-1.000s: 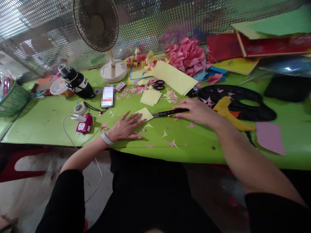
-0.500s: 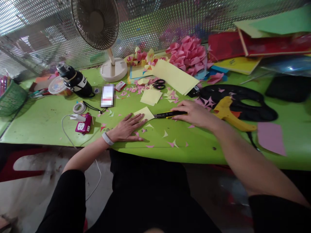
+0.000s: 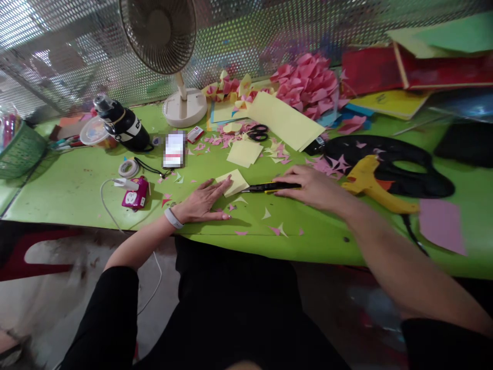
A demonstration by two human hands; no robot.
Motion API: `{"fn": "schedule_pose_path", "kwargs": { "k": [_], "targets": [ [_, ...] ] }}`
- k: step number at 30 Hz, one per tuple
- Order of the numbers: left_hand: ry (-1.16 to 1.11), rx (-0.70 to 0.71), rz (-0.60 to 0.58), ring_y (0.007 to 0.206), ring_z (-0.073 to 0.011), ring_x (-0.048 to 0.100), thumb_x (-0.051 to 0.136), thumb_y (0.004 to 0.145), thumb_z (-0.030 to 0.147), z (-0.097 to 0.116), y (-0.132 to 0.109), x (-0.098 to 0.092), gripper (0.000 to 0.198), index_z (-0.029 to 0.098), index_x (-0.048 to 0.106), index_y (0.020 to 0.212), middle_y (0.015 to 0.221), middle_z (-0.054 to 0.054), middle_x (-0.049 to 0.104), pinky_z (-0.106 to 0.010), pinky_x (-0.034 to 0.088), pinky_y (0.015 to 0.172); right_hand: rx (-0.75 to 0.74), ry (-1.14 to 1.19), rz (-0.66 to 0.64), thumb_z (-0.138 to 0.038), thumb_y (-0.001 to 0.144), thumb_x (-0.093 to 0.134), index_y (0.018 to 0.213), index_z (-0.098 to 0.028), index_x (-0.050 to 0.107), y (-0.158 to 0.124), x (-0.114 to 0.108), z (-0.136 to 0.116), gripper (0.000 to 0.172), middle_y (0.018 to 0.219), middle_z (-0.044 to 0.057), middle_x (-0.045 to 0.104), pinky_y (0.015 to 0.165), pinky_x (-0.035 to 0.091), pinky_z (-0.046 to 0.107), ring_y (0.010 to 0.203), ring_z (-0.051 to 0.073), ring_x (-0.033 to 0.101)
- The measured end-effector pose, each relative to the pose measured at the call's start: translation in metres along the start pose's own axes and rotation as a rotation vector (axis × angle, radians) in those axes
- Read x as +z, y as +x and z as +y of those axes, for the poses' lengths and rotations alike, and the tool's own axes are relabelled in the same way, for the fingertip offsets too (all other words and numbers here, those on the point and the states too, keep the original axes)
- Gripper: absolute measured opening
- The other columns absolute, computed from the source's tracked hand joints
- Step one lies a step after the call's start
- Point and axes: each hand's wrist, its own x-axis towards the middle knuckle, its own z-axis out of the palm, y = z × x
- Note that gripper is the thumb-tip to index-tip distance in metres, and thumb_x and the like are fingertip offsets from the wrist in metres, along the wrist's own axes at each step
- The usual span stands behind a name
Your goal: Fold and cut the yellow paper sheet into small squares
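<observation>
Lying spread over the yellow paper (image 3: 238, 183) on the desk (image 3: 327, 241), the left hand's (image 3: 202, 203) grip is released; the right hand (image 3: 308, 187) grasps a cutter knife (image 3: 269, 187).

This is looking like a paper-craft workshop: a green counter (image 3: 77, 198) is running along a perforated metal screen (image 3: 239, 46), carrying heaped folded pink paper (image 3: 306, 85), yellow paper squares (image 3: 236, 186) and scattered offcuts (image 3: 276, 231), while scissors (image 3: 257, 135), a yellow hot-glue gun (image 3: 375, 188) and a utility knife (image 3: 269, 187) are appearing among them.
</observation>
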Motion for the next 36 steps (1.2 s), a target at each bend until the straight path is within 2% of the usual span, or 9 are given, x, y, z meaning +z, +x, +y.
{"fn": "schedule_pose_path", "kwargs": {
  "k": [5, 12, 17, 22, 26, 29, 33, 34, 36],
  "targets": [
    [-0.003, -0.008, -0.003, 0.162, -0.0357, 0.034, 0.04, 0.098, 0.084, -0.001, 0.0, 0.001, 0.11, 0.021, -0.007, 0.174, 0.179, -0.017, 0.013, -0.054, 0.014, 0.136, -0.056, 0.004, 0.029, -0.064, 0.099, 0.061, 0.125, -0.031, 0.083, -0.001, 0.007, -0.005, 0.047, 0.113, 0.013, 0.073, 0.085, 0.055, 0.051, 0.1, 0.033, 0.066],
    [-0.01, -0.019, -0.015, 0.162, -0.0356, 0.033, 0.038, 0.098, 0.086, 0.001, 0.001, -0.001, 0.111, 0.019, -0.005, 0.175, 0.179, -0.018, 0.013, -0.052, 0.014, 0.136, -0.103, -0.002, 0.016, -0.064, 0.101, 0.059, 0.124, -0.028, 0.083, 0.001, 0.012, -0.014, 0.049, 0.107, 0.014, 0.072, 0.077, 0.055, 0.047, 0.093, 0.03, 0.065],
    [-0.018, -0.02, -0.031, 0.163, -0.0344, 0.032, 0.036, 0.097, 0.087, 0.003, 0.001, -0.003, 0.11, 0.018, -0.003, 0.175, 0.179, -0.018, 0.013, -0.051, 0.012, 0.137, -0.082, 0.026, -0.016, -0.064, 0.099, 0.061, 0.123, -0.031, 0.083, 0.003, 0.011, -0.019, 0.046, 0.108, 0.013, 0.071, 0.079, 0.055, 0.047, 0.093, 0.03, 0.064],
    [-0.019, -0.024, -0.025, 0.162, -0.0349, 0.033, 0.038, 0.097, 0.087, 0.003, 0.001, -0.003, 0.11, 0.02, -0.004, 0.175, 0.179, -0.017, 0.013, -0.051, 0.013, 0.137, -0.07, 0.08, -0.071, -0.061, 0.098, 0.061, 0.124, -0.032, 0.083, 0.005, 0.009, -0.029, 0.044, 0.109, 0.013, 0.07, 0.081, 0.054, 0.048, 0.095, 0.031, 0.065],
    [-0.02, -0.032, -0.026, 0.163, -0.0345, 0.031, 0.039, 0.097, 0.086, 0.003, 0.001, -0.004, 0.11, 0.02, -0.003, 0.175, 0.179, -0.016, 0.014, -0.051, 0.013, 0.136, -0.066, 0.145, -0.173, -0.065, 0.096, 0.063, 0.121, -0.032, 0.083, 0.003, 0.002, -0.035, 0.047, 0.112, 0.013, 0.071, 0.084, 0.055, 0.048, 0.097, 0.031, 0.066],
    [-0.006, -0.029, -0.07, 0.165, -0.032, 0.026, 0.042, 0.099, 0.083, 0.003, 0.002, -0.005, 0.105, 0.022, 0.004, 0.175, 0.178, -0.014, 0.02, -0.051, 0.011, 0.137, -0.027, 0.157, -0.188, -0.073, 0.092, 0.062, 0.119, -0.033, 0.083, -0.003, -0.015, -0.027, 0.052, 0.115, 0.012, 0.072, 0.089, 0.056, 0.052, 0.102, 0.034, 0.068],
    [0.017, 0.0, -0.096, 0.166, -0.0283, 0.023, 0.044, 0.101, 0.08, 0.001, 0.0, -0.006, 0.095, 0.025, 0.02, 0.174, 0.178, -0.012, 0.024, -0.051, 0.009, 0.137, 0.096, 0.03, 0.029, -0.079, 0.09, 0.059, 0.109, -0.034, 0.083, -0.012, -0.042, 0.007, 0.055, 0.117, 0.015, 0.072, 0.097, 0.055, 0.06, 0.108, 0.04, 0.068],
    [0.016, 0.009, -0.09, 0.166, -0.028, 0.024, 0.045, 0.101, 0.079, 0.0, 0.0, -0.007, 0.093, 0.024, 0.023, 0.173, 0.178, -0.012, 0.025, -0.051, 0.01, 0.137, 0.126, -0.01, 0.062, -0.079, 0.089, 0.058, 0.106, -0.034, 0.083, -0.014, -0.048, 0.016, 0.055, 0.117, 0.015, 0.071, 0.098, 0.054, 0.062, 0.109, 0.042, 0.068],
    [0.004, 0.04, -0.081, 0.166, -0.0275, 0.026, 0.046, 0.102, 0.077, -0.002, -0.002, -0.008, 0.091, 0.022, 0.027, 0.172, 0.177, -0.013, 0.028, -0.051, 0.012, 0.137, 0.17, -0.076, 0.049, -0.08, 0.084, 0.059, 0.1, -0.036, 0.082, -0.016, -0.055, 0.031, 0.052, 0.113, 0.015, 0.072, 0.097, 0.054, 0.067, 0.107, 0.045, 0.069]
  ]
}}
